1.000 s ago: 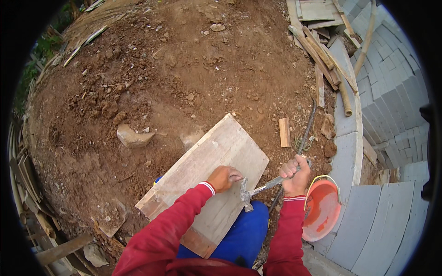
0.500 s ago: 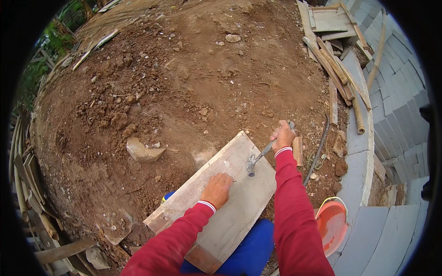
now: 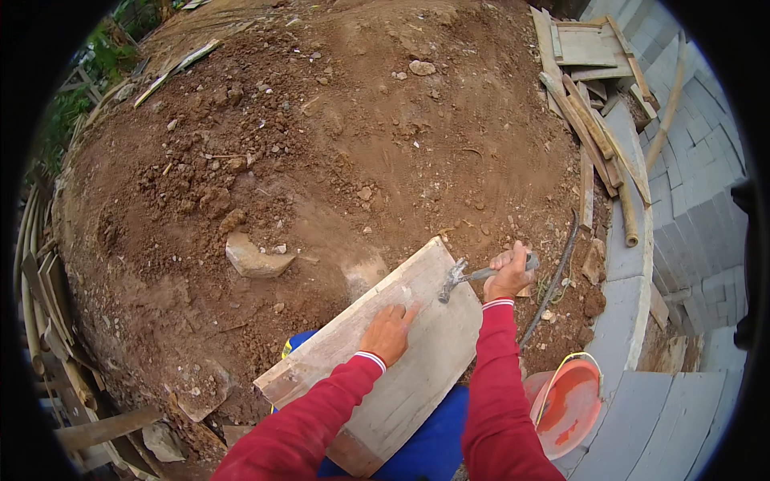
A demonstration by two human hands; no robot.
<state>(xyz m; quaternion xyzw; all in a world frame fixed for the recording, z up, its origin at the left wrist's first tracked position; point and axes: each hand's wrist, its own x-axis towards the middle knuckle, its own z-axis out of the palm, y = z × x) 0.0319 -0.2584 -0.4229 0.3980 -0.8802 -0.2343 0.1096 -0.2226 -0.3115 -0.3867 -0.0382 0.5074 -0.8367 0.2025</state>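
A pale wooden board (image 3: 433,353) with a narrower strip along its far-left edge lies slanted across my blue-trousered legs. My left hand (image 3: 387,335) rests on the board's upper face near that strip, one finger stretched out and nothing visible held in it. Wrapped around the handle of a claw hammer (image 3: 475,275) is my right hand (image 3: 510,272), at the board's right edge. The hammer's metal head hangs over the board's far right part; whether it touches the wood I cannot tell.
An orange-red bucket (image 3: 568,407) stands to the right beside grey blocks (image 3: 613,321). Scrap timber (image 3: 589,132) and a bamboo pole (image 3: 627,212) lie at the far right. Rough brown soil holds a large stone (image 3: 255,256). More poles and planks (image 3: 56,321) lie left.
My right hand and the hammer have shifted slightly right and nearer, the handle now lying flatter. A thin dark bit by my left fingertips no longer shows, and one finger there now sticks out.
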